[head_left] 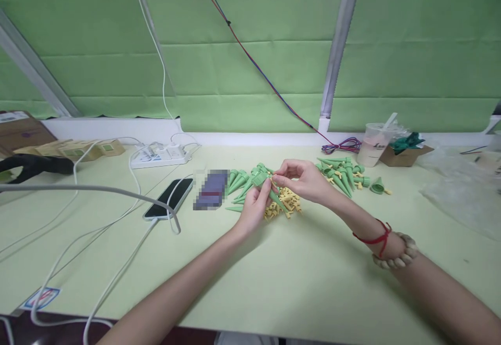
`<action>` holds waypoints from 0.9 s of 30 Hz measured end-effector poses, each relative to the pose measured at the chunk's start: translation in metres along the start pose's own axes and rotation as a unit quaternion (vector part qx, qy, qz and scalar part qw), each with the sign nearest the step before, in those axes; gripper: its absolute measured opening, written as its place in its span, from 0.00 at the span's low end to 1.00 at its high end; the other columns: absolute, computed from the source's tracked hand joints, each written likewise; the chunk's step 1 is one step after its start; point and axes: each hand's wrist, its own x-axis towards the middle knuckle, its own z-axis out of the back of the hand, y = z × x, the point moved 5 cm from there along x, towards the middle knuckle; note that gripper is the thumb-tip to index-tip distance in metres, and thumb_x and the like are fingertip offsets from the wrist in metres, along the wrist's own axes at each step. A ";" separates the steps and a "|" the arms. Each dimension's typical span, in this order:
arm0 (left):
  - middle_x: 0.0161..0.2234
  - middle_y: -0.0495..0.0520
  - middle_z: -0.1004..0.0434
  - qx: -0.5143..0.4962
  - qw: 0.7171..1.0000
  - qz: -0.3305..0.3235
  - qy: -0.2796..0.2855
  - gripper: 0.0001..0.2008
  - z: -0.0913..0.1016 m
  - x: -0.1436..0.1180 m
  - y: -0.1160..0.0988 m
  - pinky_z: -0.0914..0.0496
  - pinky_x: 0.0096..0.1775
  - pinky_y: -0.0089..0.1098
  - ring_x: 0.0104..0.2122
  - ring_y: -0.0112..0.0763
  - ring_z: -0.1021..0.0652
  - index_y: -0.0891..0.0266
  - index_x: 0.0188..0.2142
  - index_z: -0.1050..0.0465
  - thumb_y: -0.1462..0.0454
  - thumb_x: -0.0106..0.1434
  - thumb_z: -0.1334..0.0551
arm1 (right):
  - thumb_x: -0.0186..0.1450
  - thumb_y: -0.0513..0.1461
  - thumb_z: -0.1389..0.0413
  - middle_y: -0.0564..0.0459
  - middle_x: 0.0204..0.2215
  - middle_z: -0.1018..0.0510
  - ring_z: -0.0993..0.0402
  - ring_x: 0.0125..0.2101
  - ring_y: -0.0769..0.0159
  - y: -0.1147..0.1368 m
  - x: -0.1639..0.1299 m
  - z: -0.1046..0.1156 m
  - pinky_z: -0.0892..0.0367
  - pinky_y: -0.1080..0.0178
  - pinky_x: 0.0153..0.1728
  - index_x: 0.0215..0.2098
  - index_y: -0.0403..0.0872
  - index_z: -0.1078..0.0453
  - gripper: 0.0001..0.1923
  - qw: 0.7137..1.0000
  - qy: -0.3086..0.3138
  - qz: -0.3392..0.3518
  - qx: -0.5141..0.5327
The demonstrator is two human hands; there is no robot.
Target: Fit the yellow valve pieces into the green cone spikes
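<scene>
Near the middle of the table, my left hand (253, 210) is closed around a green plastic cone spike (260, 179), its wide cap end up. The fingertips of my right hand (303, 182) pinch a small yellow plastic fitting (273, 181) at the side of that cap; my fingers partly cover it. Just below and beyond my hands lies a pile of yellow fittings (290, 200). Several green spikes (238, 182) lie to the left of my hands. On the right is another heap of green spikes (343, 174), some with yellow fittings attached.
A smartphone (169, 199) on a charging cable lies left, beside a blurred dark rectangle (212, 191). White cables run from a power strip (160, 156). At the back right stand a plastic cup (373, 145), a small cardboard box (405, 155) and clear plastic bags (465, 188).
</scene>
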 end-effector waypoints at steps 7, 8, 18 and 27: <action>0.14 0.41 0.57 -0.068 0.996 0.064 0.006 0.25 -0.008 -0.009 0.005 0.54 0.20 0.26 0.16 0.19 0.51 0.63 0.20 0.41 0.43 0.52 0.43 | 0.59 0.40 0.46 0.55 0.23 0.27 0.31 0.25 0.72 0.008 -0.003 0.001 0.37 0.69 0.26 0.24 0.45 0.37 0.09 0.996 0.030 0.033 -0.082; 0.14 0.41 0.58 -0.078 0.994 0.074 0.011 0.25 -0.010 -0.010 0.006 0.54 0.20 0.25 0.16 0.20 0.51 0.62 0.20 0.41 0.43 0.52 0.43 | 0.60 0.38 0.47 0.56 0.23 0.27 0.32 0.26 0.72 0.011 -0.003 0.001 0.37 0.69 0.26 0.24 0.45 0.37 0.07 0.992 0.032 0.047 -0.109; 0.15 0.42 0.57 -0.078 0.995 0.059 -0.034 0.25 -0.001 -0.004 0.009 0.55 0.20 0.26 0.17 0.20 0.51 0.62 0.20 0.44 0.42 0.52 0.44 | 0.56 0.34 0.44 0.52 0.32 0.26 0.28 0.31 0.70 0.007 -0.003 -0.002 0.31 0.65 0.36 0.33 0.45 0.32 0.06 0.988 0.066 0.080 -0.111; 0.16 0.43 0.51 -0.022 0.994 0.069 -0.079 0.24 0.002 -0.008 0.013 0.51 0.20 0.26 0.18 0.20 0.47 0.63 0.19 0.41 0.44 0.50 0.41 | 0.55 0.40 0.41 0.51 0.36 0.22 0.26 0.38 0.65 0.004 -0.001 0.004 0.30 0.62 0.39 0.37 0.46 0.27 0.11 0.993 0.051 0.036 -0.098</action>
